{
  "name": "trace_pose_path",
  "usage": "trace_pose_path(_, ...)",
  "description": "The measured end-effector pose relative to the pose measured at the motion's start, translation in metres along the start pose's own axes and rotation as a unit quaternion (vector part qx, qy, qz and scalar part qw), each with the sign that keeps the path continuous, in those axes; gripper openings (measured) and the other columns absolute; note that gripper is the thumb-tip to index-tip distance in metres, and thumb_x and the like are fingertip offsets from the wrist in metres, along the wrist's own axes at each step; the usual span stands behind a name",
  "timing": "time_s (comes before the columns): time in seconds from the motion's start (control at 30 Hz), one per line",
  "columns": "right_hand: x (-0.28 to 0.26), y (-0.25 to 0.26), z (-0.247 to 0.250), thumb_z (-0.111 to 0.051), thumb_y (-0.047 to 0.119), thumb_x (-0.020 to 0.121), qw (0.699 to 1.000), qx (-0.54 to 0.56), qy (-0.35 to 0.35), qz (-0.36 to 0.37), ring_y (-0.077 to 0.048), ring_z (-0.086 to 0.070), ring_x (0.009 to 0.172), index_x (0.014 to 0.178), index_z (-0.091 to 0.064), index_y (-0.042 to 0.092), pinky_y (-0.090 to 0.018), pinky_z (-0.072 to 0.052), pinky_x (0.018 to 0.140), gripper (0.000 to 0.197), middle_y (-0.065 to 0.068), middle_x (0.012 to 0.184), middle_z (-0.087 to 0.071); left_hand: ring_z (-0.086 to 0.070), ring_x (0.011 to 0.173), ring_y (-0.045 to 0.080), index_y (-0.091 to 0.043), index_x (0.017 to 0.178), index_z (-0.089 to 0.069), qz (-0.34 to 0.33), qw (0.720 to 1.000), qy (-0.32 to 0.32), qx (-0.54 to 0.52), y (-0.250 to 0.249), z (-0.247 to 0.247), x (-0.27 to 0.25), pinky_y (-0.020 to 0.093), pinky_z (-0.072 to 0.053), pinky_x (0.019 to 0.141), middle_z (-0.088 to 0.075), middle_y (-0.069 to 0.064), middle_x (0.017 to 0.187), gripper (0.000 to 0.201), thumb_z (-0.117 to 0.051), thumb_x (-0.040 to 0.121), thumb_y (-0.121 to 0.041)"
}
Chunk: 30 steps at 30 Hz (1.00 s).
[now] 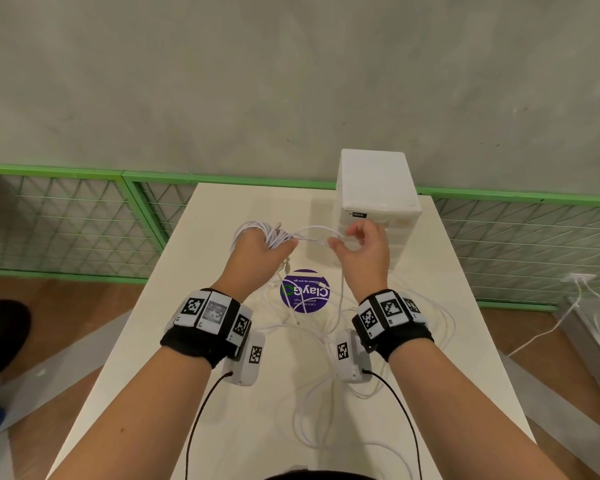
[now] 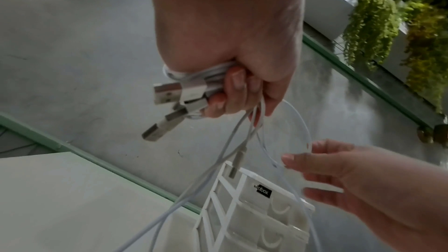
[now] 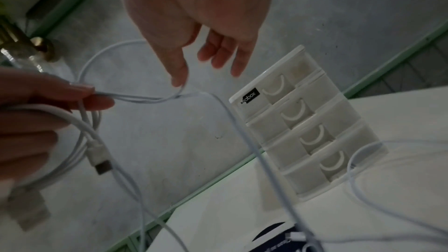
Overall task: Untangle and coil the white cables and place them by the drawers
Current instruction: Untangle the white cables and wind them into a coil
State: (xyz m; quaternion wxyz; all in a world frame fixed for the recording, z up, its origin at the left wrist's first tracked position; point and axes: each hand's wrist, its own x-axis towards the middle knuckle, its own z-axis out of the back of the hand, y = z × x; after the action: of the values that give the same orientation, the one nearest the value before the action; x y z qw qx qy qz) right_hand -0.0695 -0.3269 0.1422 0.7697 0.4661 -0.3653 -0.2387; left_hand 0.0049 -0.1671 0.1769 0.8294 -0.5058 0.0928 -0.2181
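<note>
White cables (image 1: 278, 235) are bunched in the left hand (image 1: 257, 251), whose fingers (image 2: 232, 91) curl round the coil. Only the left wrist view shows the metal USB plugs (image 2: 167, 93) sticking out beside those fingertips, with several strands dropping below them. The head view hides that, showing the back of the hand and loops spilling past the knuckles.

One strand (image 1: 317, 233) runs from the left fingers across to the right hand (image 1: 361, 251). In the right wrist view the thumb tip (image 3: 179, 78) touches this strand while the other fingers (image 3: 223, 53) hang loosely spread above it, apart from the cable; whether it is truly pinched I cannot tell. The same view shows one small connector (image 3: 100, 160) dangling below the left fingers.

Just beyond the right fingers stands the white drawer unit (image 1: 378, 188), four drawers stacked, as the right wrist view shows. More loose cable (image 1: 323, 403) sprawls on the cream table (image 1: 153, 358), crossing a round purple sticker (image 1: 303, 291) under the hands. Behind the table run a green mesh fence (image 1: 66, 220) and a grey wall (image 1: 257, 81); hanging green plants (image 2: 412, 26) appear only in the left wrist view.
</note>
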Motion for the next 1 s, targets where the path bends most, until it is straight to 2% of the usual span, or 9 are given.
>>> trace_pose_path(0.1, -0.003, -0.002, 0.001, -0.079, 0.011, 0.071, 0.998, -0.008, 0.001, 0.060, -0.002, -0.044, 0.066, 0.066, -0.060, 0.024, -0.018, -0.039, 0.066, 0.023, 0.014, 0.070, -0.046, -0.035, 0.038, 0.006, 0.005, 0.063, -0.058, 0.006, 1.000, 0.004, 0.010, 0.002, 0.005, 0.002, 0.014, -0.025, 0.039, -0.041, 0.001, 0.052, 0.035, -0.069, 0.083, -0.022)
trace_pose_path(0.17, -0.005, -0.001, 0.000, -0.076, 0.012, 0.076, 0.997, -0.004, 0.032, 0.064, -0.005, -0.040, 0.056, 0.084, -0.074, 0.025, -0.017, -0.038, 0.061, 0.015, 0.013, 0.060, -0.043, -0.040, 0.041, 0.005, 0.006, 0.069, -0.065, -0.003, 1.000, 0.018, 0.013, 0.001, 0.005, 0.000, 0.015, -0.031, 0.043, -0.048, 0.003, 0.054, 0.030, -0.068, 0.083, -0.020)
trace_pose_path(0.27, -0.009, 0.003, -0.004, -0.069, 0.015, 0.083, 0.981, -0.031, 0.180, 0.063, -0.006, -0.048, 0.061, 0.113, -0.068, 0.027, -0.017, -0.045, 0.067, 0.032, 0.010, 0.067, -0.055, -0.049, 0.047, 0.006, 0.002, 0.064, -0.067, -0.037, 0.999, 0.032, 0.008, -0.005, 0.004, -0.007, 0.017, -0.037, 0.050, -0.056, 0.005, 0.056, 0.030, -0.065, 0.085, -0.018)
trace_pose_path(0.33, -0.012, 0.006, -0.008, -0.070, 0.018, 0.082, 0.965, -0.068, 0.240, 0.076, -0.011, -0.057, 0.072, 0.109, -0.070, 0.022, -0.025, -0.048, 0.076, 0.028, 0.003, 0.078, -0.063, -0.054, 0.054, 0.010, 0.004, 0.064, -0.065, -0.038, 0.999, 0.026, -0.009, -0.007, 0.002, -0.008, 0.021, -0.041, 0.055, -0.061, 0.010, 0.061, 0.031, -0.064, 0.087, -0.018)
trace_pose_path(0.57, -0.016, 0.013, -0.004, -0.074, 0.014, 0.079, 0.981, 0.086, 0.170, -0.022, -0.004, -0.065, 0.078, 0.083, -0.075, 0.020, -0.018, -0.051, 0.079, 0.007, 0.012, 0.081, -0.071, -0.051, 0.054, 0.016, -0.010, 0.058, -0.060, 0.054, 0.998, 0.022, 0.004, 0.007, 0.001, 0.004, 0.030, -0.040, 0.063, -0.061, 0.006, 0.062, 0.040, -0.058, 0.091, -0.033)
trace_pose_path(0.7, -0.019, 0.011, -0.001, -0.072, 0.013, 0.080, 0.970, 0.079, 0.227, 0.018, -0.008, -0.059, 0.086, 0.078, -0.067, 0.018, -0.024, -0.047, 0.088, 0.008, 0.011, 0.084, -0.063, -0.048, 0.052, 0.018, -0.015, 0.056, -0.057, 0.105, 0.994, -0.021, 0.007, 0.014, 0.003, 0.011, 0.030, -0.038, 0.064, -0.053, 0.003, 0.053, 0.042, -0.055, 0.092, -0.034)
trace_pose_path(0.83, -0.022, 0.001, 0.002, -0.080, 0.027, 0.072, 0.956, -0.063, 0.252, 0.139, -0.006, -0.047, 0.103, 0.072, -0.073, 0.019, -0.006, -0.030, 0.091, 0.011, 0.008, 0.102, -0.057, -0.049, 0.054, 0.018, -0.015, 0.056, -0.056, 0.108, 0.992, -0.060, 0.025, 0.016, 0.009, 0.011, 0.029, -0.035, 0.063, -0.053, 0.002, 0.054, 0.042, -0.053, 0.094, -0.034)
trace_pose_path(0.9, -0.022, 0.004, 0.004, -0.081, 0.025, 0.071, 0.954, -0.039, 0.280, 0.099, -0.001, -0.053, 0.104, 0.073, -0.075, 0.018, -0.006, -0.032, 0.089, 0.010, 0.009, 0.106, -0.066, -0.049, 0.055, 0.019, -0.012, 0.059, -0.057, 0.114, 0.990, -0.070, 0.035, 0.016, 0.008, 0.010, 0.029, -0.035, 0.063, -0.053, 0.002, 0.055, 0.042, -0.051, 0.095, -0.034)
trace_pose_path(1.0, -0.021, 0.014, 0.005, -0.080, 0.018, 0.073, 0.945, 0.043, 0.321, -0.034, -0.002, -0.063, 0.079, 0.075, -0.075, 0.015, -0.015, -0.048, 0.075, 0.006, 0.005, 0.090, -0.072, -0.049, 0.059, 0.026, 0.005, 0.074, -0.064, 0.117, 0.988, -0.097, 0.038, 0.018, 0.007, 0.010, 0.032, -0.037, 0.062, -0.052, 0.009, 0.059, 0.047, -0.050, 0.095, -0.035)
